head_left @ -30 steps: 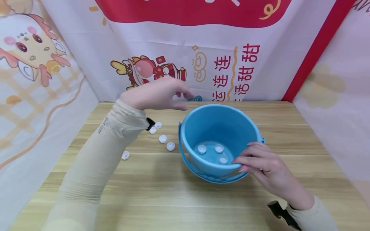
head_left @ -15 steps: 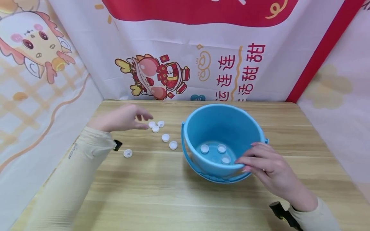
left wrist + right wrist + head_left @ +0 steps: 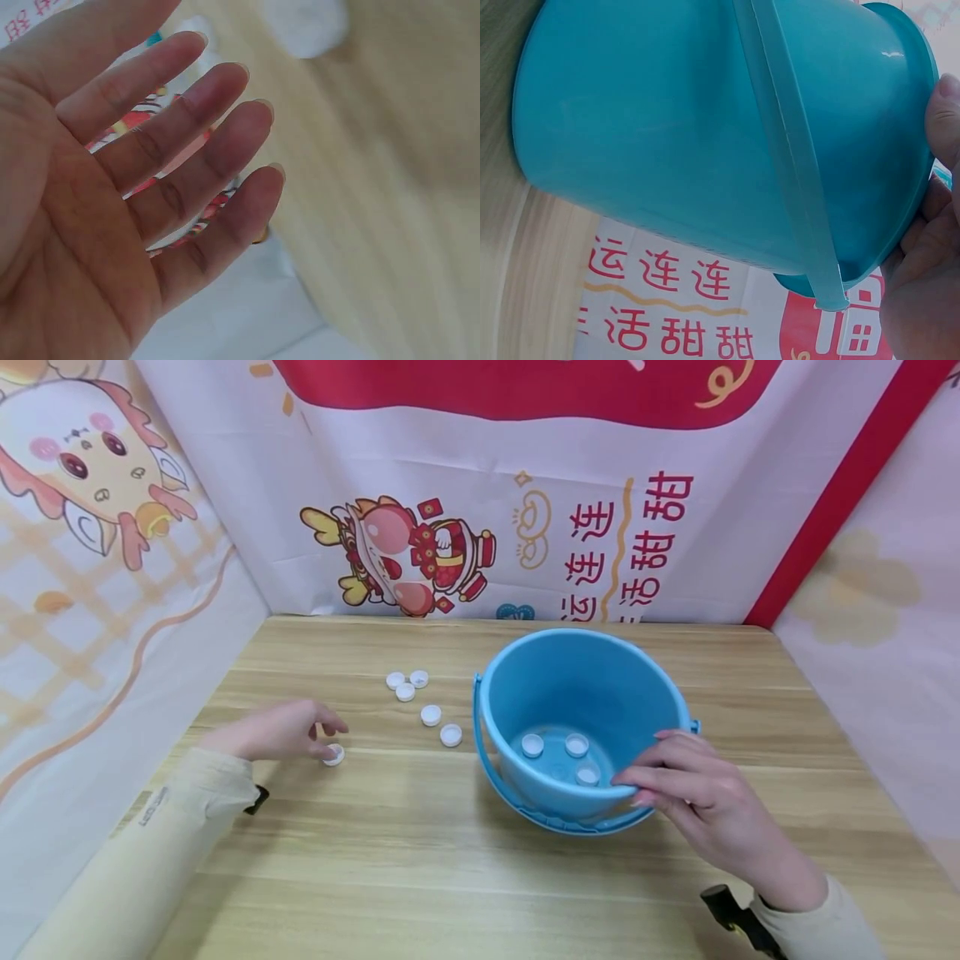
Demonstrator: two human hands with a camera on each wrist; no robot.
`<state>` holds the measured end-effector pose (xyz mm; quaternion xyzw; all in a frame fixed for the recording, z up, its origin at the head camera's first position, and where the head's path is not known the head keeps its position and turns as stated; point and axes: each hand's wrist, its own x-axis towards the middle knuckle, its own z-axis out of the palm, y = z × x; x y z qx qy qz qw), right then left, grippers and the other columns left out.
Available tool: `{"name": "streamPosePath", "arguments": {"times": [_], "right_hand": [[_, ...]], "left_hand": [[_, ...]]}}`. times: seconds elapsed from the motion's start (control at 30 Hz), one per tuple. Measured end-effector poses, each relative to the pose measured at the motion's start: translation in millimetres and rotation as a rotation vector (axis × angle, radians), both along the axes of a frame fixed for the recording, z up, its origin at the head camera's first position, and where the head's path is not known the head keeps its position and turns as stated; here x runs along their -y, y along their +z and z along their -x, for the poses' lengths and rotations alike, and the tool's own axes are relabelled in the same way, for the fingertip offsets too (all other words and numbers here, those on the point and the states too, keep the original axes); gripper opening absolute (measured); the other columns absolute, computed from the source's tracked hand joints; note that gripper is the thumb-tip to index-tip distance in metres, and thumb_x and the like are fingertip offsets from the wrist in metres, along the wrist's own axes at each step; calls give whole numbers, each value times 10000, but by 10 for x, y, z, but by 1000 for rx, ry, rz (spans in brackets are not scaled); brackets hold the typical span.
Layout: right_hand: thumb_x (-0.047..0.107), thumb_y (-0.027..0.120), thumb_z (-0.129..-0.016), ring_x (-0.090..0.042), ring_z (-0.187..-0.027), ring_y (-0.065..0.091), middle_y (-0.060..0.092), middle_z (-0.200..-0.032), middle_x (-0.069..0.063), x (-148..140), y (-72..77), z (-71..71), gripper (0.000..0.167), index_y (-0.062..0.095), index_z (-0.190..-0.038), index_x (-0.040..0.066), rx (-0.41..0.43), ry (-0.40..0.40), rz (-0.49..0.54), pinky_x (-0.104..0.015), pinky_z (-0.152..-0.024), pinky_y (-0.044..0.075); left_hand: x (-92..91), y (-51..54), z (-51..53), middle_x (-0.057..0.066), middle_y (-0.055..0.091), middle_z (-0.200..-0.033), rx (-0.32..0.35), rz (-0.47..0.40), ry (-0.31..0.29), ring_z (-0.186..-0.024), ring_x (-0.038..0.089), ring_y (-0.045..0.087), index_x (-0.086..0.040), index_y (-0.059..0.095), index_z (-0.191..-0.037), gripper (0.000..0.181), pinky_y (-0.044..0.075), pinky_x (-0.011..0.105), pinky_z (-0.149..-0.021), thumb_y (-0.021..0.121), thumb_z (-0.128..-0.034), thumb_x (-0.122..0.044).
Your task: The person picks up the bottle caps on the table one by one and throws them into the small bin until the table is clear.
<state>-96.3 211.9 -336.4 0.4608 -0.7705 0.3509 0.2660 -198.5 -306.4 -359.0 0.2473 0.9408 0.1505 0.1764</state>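
Note:
A blue bucket (image 3: 588, 681) stands upright on the wooden table, its handle (image 3: 491, 777) hanging down at the front. Three white bottle caps lie on its floor, one of them the cap (image 3: 577, 745). My right hand (image 3: 701, 793) pinches the bucket's near right rim, thumb outside and fingers inside. At the left, my left hand (image 3: 288, 731) reaches down over a lone white bottle cap (image 3: 335, 757), the fingertips close to it. In the left wrist view the fingers (image 3: 240, 142) are spread and hold nothing, with a white cap (image 3: 307, 22) near the top edge.
Several more white caps, among them one cap (image 3: 451, 735), are scattered on the table (image 3: 420, 852) between the left hand and the bucket. A printed cloth (image 3: 420, 460) hangs behind the table's back edge, and cloth (image 3: 180, 635) covers the left side.
My left hand has moved from beside the bucket's upper left, leftward and down to the lone cap. The right hand keeps its hold on the rim. The head view has shifted slightly.

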Motion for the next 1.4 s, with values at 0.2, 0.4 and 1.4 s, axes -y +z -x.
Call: {"name": "streamPosePath", "arguments": {"times": [0.2,0.4,1.4], "right_hand": [[375,574,-974,-213,-983,560,680,-932,15,-9,-8,-3,330,773,-1016,115,4,-11,-1,-295,-1058,348],[378,577,-972,-207,-976,558,678,-930,16,-12,-10,-10,334,773,-1017,112,7,-16,1,-291,-1050,352],[378,566,-977,-225,-990,567,680,-941,22,-7,-14,-5,334,771,-1034,120,-4,-15,-5,-291,-1067,343]], "left_hand": [[112,-191,-33,-31,694,-974,39,-33,29,-826,139,600,-82,731,-1113,311,508,319,-724,812,-817,-131],[100,-265,-73,-61,684,-897,10,-60,13,-813,114,607,-103,743,-1043,240,518,324,-737,812,-812,-110],[-303,154,-234,-91,668,-925,-117,-304,-26,-800,115,605,-132,717,-1171,344,539,283,-678,765,-885,-318]]}}
